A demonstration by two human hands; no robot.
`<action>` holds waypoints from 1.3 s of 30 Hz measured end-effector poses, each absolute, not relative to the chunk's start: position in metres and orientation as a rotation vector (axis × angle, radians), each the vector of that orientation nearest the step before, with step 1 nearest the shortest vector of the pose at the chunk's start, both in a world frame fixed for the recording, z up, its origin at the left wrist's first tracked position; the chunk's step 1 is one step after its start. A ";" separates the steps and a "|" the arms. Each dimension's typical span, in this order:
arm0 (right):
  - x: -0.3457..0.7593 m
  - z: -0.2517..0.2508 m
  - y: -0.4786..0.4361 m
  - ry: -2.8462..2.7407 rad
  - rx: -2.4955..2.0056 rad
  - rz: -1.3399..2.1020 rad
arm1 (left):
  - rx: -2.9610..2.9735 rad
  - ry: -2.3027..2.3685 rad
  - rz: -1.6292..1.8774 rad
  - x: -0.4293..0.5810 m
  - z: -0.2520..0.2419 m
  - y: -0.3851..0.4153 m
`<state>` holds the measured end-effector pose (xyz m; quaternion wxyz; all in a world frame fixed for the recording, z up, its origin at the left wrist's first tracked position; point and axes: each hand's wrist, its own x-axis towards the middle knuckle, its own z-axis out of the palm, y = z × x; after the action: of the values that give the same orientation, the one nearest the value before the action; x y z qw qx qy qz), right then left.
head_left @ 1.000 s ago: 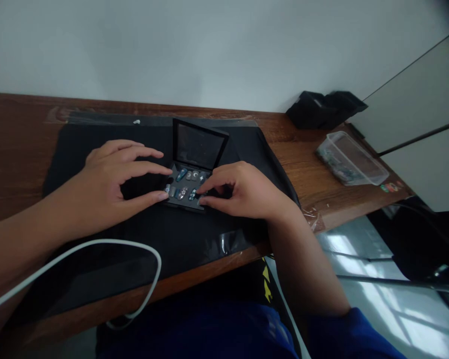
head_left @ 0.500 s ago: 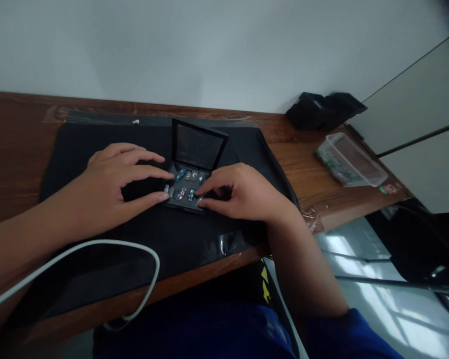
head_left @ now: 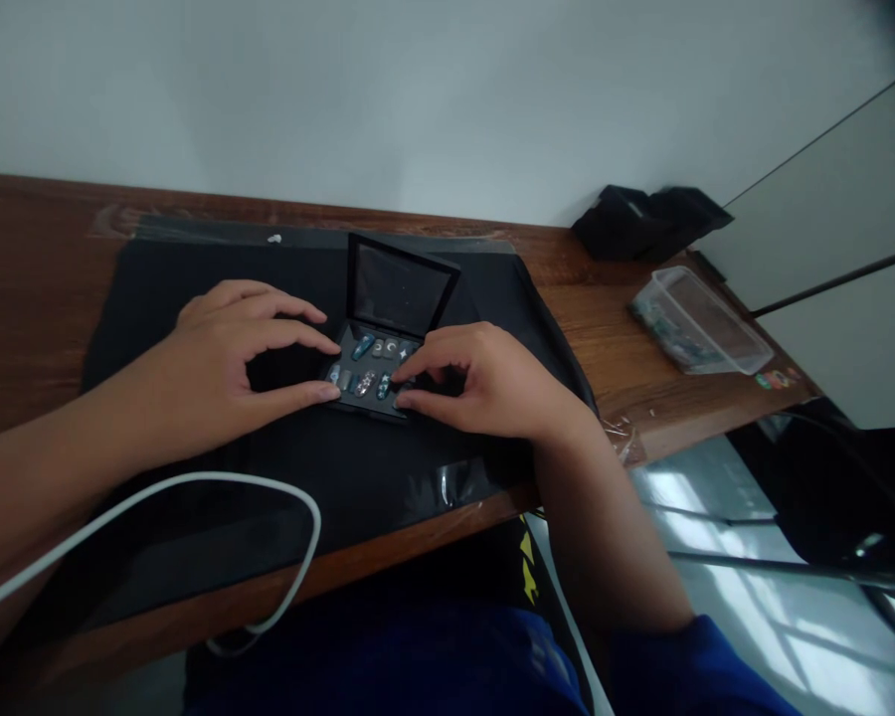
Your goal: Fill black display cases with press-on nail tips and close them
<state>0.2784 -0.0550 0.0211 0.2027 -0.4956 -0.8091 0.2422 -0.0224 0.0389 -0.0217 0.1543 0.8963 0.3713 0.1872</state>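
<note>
1. Currently, a small black case (head_left: 371,406) lies open, its lid (head_left: 401,288) raised at the back, two rows of decorated nail tips (head_left: 365,384) inside.
2. At the case's left edge, the left hand (head_left: 228,348) has a wide grip, thumb and forefinger spread apart.
3. Over the case's right end, the right hand (head_left: 492,383) hides some tips; its grip is narrow, and I cannot tell whether it holds one.
4. Left of the case and nearer the person, a white cable (head_left: 216,477) loops down over the front edge of the wood-look desk (head_left: 567,308).
5. Well right of the case stands a clear tub (head_left: 723,323) with small contents; black bins (head_left: 626,224) sit farther back.
6. Behind the case, to its left, lies a white scrap (head_left: 273,239).
7. Under the case spreads a black mat (head_left: 377,457).
8. Beyond the case rises a pale wall (head_left: 343,99); right of it and lower, glossy floor (head_left: 812,651) catches light.
</note>
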 end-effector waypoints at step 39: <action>0.279 0.023 -0.055 -2.261 -1.443 0.685 | 2.462 1.061 0.517 -0.021 -0.014 0.045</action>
<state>0.2790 -0.0553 0.0230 0.1854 -0.5121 -0.8026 0.2432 -0.0213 0.0450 -0.0136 0.2042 0.8827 0.3804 0.1853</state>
